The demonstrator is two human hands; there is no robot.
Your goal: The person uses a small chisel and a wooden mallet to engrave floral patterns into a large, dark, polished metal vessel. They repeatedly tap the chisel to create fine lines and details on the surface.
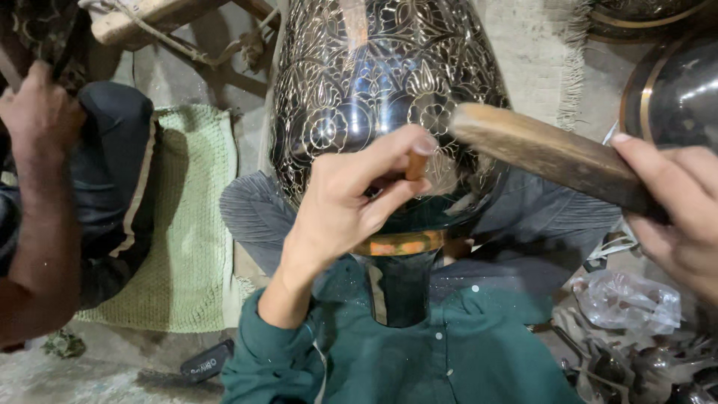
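Observation:
A large dark metal vase [374, 82], engraved all over with silver flower patterns, lies across my lap with its narrow neck [400, 288] toward me. My left hand [351, 198] pinches a small copper-coloured chisel [416, 166] with its tip against the vase's lower body. My right hand [677, 206] grips a worn wooden mallet [550, 155], whose head hangs just right of the chisel's top. A green sleeve covers my left forearm.
Another person's arm and fist [37, 179] are at the left, by a dark-trousered knee. A pale green mat [191, 224] lies on the floor. Dark round metalware [673, 93] stands at the upper right; clear plastic [628, 299] and metal scraps lie at the lower right.

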